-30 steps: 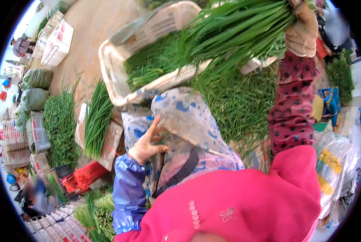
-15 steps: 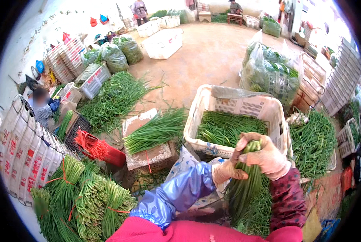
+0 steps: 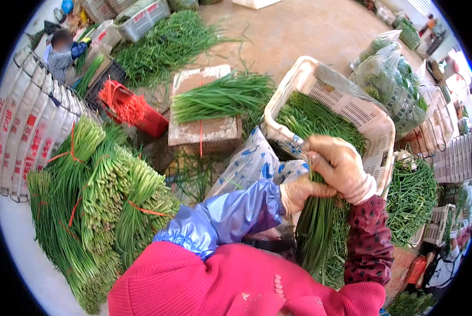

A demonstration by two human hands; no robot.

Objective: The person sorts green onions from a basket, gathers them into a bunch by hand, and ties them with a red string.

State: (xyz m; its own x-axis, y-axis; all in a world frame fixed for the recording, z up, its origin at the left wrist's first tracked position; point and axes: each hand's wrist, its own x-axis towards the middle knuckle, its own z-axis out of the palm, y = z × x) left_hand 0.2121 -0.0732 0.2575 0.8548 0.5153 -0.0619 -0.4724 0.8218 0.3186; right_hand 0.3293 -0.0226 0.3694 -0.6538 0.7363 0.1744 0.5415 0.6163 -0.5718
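Observation:
Both my hands, in pale thin gloves, are at one bunch of long green chives [image 3: 314,224] in front of me. My left hand [image 3: 305,192] is wrapped round the stalks from the left. Just above it, my right hand [image 3: 338,166] closes over the top end of the bunch and mostly hides it. The leafy part hangs down toward my lap. Right beyond my hands stands a white plastic crate [image 3: 294,79] with loose chives [image 3: 325,120] inside. A white sheet with blue patterns [image 3: 251,158] covers my knees.
Tied bundles of chives [image 3: 109,195] are heaped at the left by stacked crates [image 3: 27,131]. Ahead, chives [image 3: 220,97] lie on a box [image 3: 209,134], beside red ties [image 3: 122,102] in a red container [image 3: 151,122]. Another person [image 3: 62,55] sits far left.
The view has tipped downward and turned, so the crate and box appear shifted. My right hand has closed over the bunch's top end, which showed between my hands before.

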